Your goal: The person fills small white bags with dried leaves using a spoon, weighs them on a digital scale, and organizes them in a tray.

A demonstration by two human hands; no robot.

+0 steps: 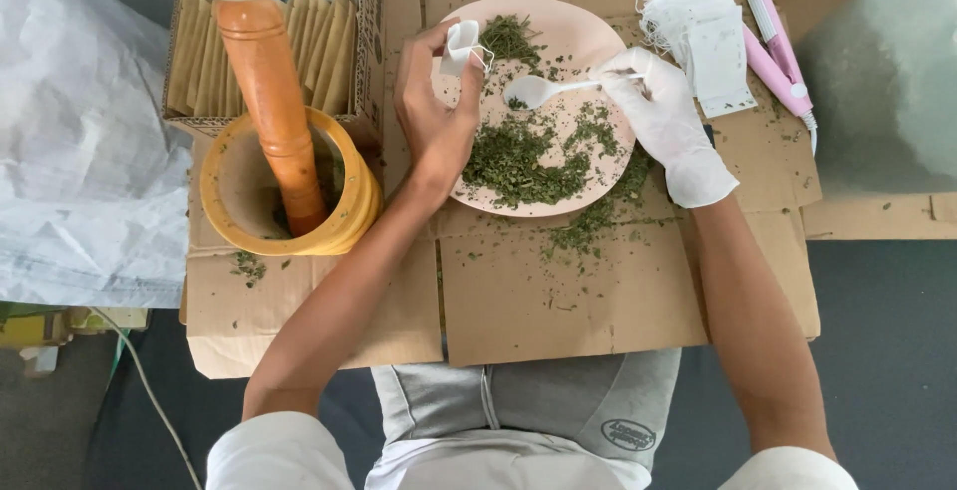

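From the head view, my left hand is bare and pinches a small white tea bag by its mouth, holding it over the pink plate at about ten o'clock on its rim. My right hand, in a white glove, closes on the handle of a white plastic spoon, whose bowl lies near the plate's middle with only a few green flakes in it.

The dried green herb sits mostly at six o'clock on the plate, and some has already spilled onto the cardboard that serves as my desk, at five o'clock off the rim. I judge that more will go the same way: the bag's mouth is narrow, so a tilted spoon could shed flakes beside it. If my pinch slackens, the mouth may fold shut.

At nine o'clock the yellow mortar holds a tall orange pestle leaning upright; my left forearm passes just beside it, and a nudge could tip it. The stack of empty bags at two o'clock looks light enough to scatter.
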